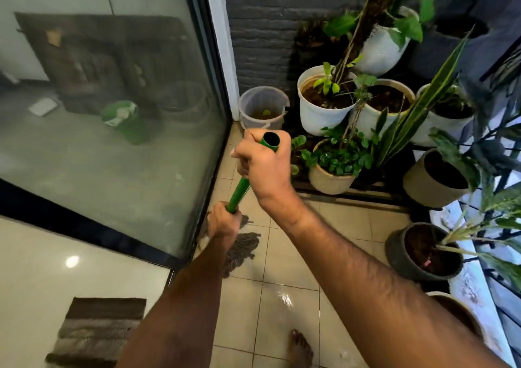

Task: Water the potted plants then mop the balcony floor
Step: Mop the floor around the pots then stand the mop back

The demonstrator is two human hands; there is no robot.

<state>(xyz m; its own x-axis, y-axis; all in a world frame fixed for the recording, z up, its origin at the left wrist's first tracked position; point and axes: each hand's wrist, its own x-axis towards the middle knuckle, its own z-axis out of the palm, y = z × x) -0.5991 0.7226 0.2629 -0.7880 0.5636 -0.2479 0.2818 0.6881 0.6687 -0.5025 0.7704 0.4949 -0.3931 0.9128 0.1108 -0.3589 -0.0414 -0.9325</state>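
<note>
mop handle (240, 191): glossy green, smooth | mop head (242, 247): stringy grey yarn, matt | floor tiles (284, 269): beige, wet sheen | bucket (262, 108): translucent plastic | door pane (112, 85): glass, reflective | doormat (98, 328): woven, rough

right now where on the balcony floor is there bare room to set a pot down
Bare tile lies in the middle strip between the glass door and the dark pot, from the mop head towards the bare foot; part of it looks wet. Crowded: the far corner, with the clear bucket and clustered white pots.
</note>
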